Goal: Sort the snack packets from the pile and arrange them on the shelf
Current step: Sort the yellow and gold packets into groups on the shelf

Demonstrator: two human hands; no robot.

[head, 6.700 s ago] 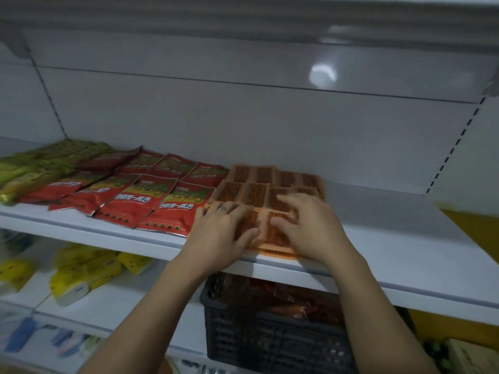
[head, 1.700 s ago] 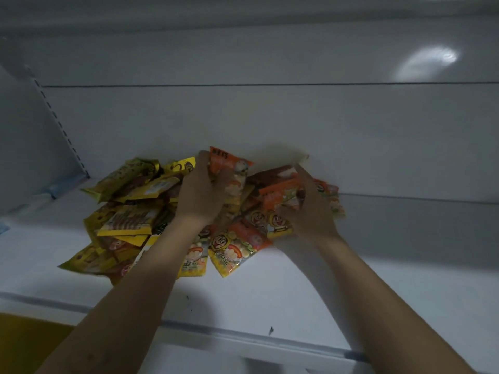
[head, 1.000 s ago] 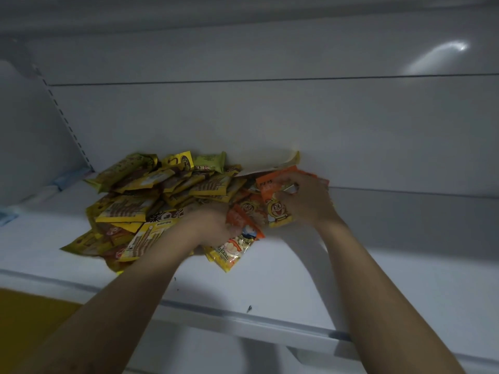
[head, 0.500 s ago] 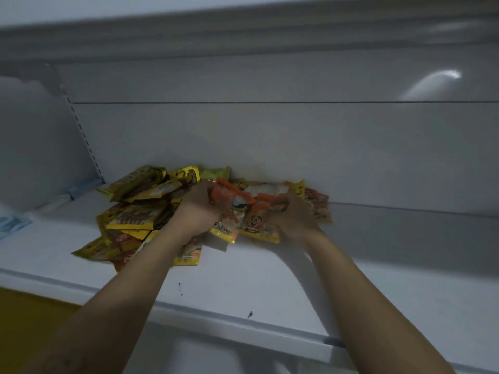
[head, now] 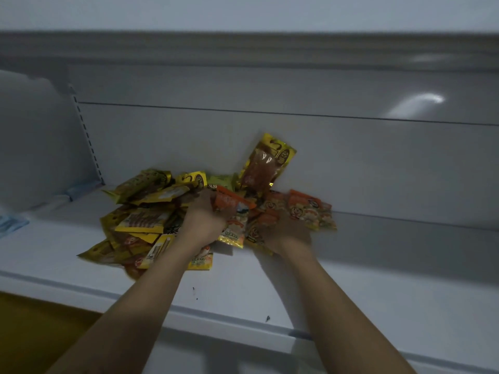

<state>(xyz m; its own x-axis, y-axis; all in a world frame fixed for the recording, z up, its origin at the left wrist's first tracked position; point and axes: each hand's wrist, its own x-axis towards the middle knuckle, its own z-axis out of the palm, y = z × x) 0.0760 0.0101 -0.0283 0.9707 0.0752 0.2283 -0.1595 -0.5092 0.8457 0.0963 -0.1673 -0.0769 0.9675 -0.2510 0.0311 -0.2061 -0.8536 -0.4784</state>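
Observation:
A loose pile of yellow snack packets point(head: 140, 220) lies on the white shelf point(head: 364, 287), against its back panel. My left hand point(head: 204, 221) grips an orange packet point(head: 232, 205) at the pile's right side. My right hand point(head: 286, 234) is blurred and holds a bunch of orange-and-yellow packets point(head: 256, 233) from underneath. More orange packets point(head: 310, 209) lie fanned out to the right of it. One yellow packet with a brown window point(head: 266, 164) stands tilted against the back panel above the hands.
A slotted upright point(head: 86, 136) runs down the back panel at the left. Blue label strips point(head: 78, 188) sit at the shelf's far left. The shelf's front lip point(head: 216, 319) crosses below my forearms, with a yellow surface point(head: 32, 333) underneath at bottom left.
Both hands stayed in the pile, gathering orange packets. A yellow packet with a brown window now stands up against the back panel. More orange packets lie spread to the right.

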